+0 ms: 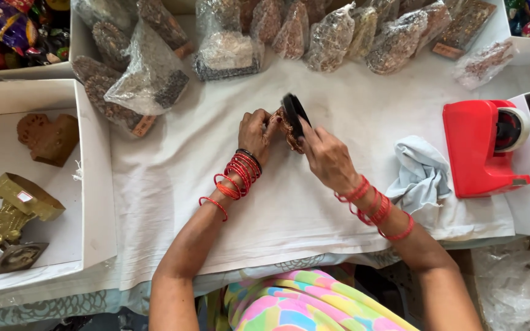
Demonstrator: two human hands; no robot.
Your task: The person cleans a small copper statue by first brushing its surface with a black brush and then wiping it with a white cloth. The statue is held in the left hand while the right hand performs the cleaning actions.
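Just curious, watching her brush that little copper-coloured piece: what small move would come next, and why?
Probably another short stroke: the right hand presses the black brush against the copper-coloured piece, which the left hand steadies above the white cloth.

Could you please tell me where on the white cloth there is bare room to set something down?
Bare white cloth lies between the left hand and the white box, and between the right hand and the red tape dispenser. The far edge is crowded with plastic-wrapped pieces.
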